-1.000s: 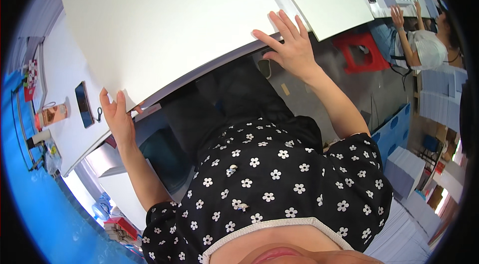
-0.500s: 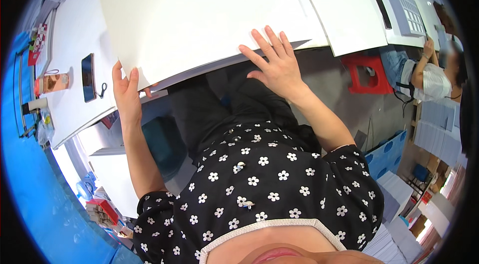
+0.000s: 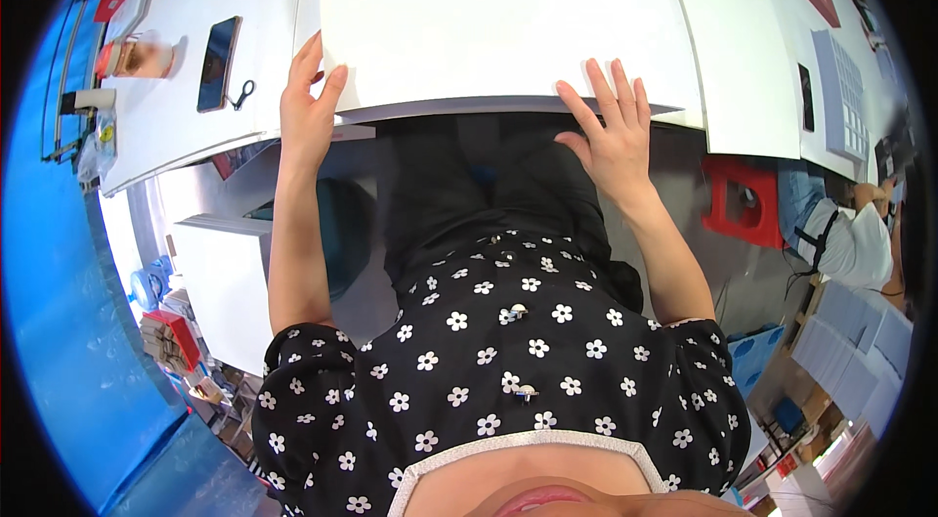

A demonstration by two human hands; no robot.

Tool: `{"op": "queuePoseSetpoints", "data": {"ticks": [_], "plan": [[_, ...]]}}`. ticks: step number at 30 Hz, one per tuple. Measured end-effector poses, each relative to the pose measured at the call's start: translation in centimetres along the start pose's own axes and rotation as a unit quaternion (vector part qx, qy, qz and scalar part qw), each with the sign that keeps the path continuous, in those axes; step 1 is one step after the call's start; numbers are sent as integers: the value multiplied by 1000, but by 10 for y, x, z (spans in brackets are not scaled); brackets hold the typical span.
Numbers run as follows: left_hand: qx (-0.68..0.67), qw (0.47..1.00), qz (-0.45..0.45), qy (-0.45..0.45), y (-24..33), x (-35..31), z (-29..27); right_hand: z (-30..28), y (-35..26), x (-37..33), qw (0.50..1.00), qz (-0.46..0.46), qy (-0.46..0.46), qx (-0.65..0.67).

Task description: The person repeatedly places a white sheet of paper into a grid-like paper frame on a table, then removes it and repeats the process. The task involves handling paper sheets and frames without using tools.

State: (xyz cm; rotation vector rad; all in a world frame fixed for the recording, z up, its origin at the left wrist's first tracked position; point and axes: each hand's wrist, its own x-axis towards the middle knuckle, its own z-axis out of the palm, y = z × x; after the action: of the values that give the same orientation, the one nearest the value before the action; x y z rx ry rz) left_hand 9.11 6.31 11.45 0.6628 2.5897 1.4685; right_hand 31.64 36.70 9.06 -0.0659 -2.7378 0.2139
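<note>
A large white sheet (image 3: 489,19) lies in front of me, its near edge raised a little with a grey shadow strip under it. My left hand (image 3: 311,111) rests at the sheet's left edge near its front corner, fingers stretched forward along the edge and thumb apart from them. On the right part of the near edge lies my right hand (image 3: 614,141), its fingers spread on the white surface and its thumb just off the edge. Neither hand has anything enclosed in it.
Left on the white table are a phone (image 3: 218,64), small black scissors (image 3: 242,95) and a jar with a red lid (image 3: 140,58). Another white sheet (image 3: 733,48) adjoins on the right. Beyond are a red stool (image 3: 718,204), a grey gridded tray (image 3: 842,92) and another person (image 3: 850,243).
The sheet now lies straighter, its front edge nearly level across the view. My left hand has shifted from gripping the front corner to the sheet's left side; the right hand stays flat near the edge.
</note>
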Motion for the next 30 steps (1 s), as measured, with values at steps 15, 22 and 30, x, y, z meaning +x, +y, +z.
{"op": "queuePoseSetpoints", "data": {"ticks": [15, 22, 30], "plan": [[-110, 988, -27, -106, -27, 5, -5, 2, -1, 0, 1000, -18, 2, -13], [-108, 987, -27, -112, -25, 4, -5, 2, -1, 1, 1000, -18, 1, -10], [-101, 988, -30, -117, -26, 2, -6, 1, -2, 2, 1000, -16, -2, -8]]}}
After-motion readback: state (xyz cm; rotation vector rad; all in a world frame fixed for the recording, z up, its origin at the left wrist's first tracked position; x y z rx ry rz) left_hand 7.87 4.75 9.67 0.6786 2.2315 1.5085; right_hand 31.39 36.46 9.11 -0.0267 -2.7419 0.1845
